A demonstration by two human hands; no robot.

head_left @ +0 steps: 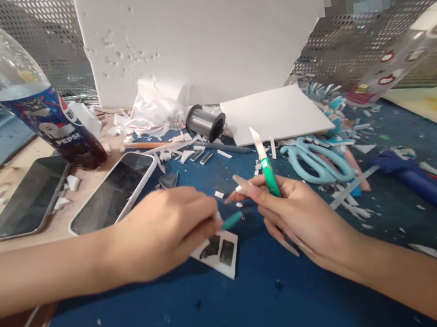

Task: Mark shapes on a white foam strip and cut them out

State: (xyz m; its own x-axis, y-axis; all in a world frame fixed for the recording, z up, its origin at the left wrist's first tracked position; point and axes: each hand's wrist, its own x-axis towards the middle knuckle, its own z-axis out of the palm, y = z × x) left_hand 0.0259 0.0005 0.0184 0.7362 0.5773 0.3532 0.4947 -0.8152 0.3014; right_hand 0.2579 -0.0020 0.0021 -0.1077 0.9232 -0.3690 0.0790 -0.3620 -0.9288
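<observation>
My left hand [175,231] is closed, its fingers blurred, with a short teal stick-like piece [232,220] poking out toward the right. Below those fingers is a small white foam piece [229,269] with dark rectangular cut-outs, partly covered by the hand; whether the hand touches it I cannot tell. My right hand [292,207] grips a green craft knife [269,175] between thumb and fingers, its pale blade slanting up and away. Tiny white scraps [219,194] lie between the two hands on the blue mat [151,322].
Two phones [115,190] and a Pepsi bottle [60,125] are at left. Behind my hands are a wire spool [205,122], a white foam sheet [276,113] and a tall foam board [193,32]. Light-blue scissors [318,161], a dark-blue-handled tool [422,179] and scraps lie right.
</observation>
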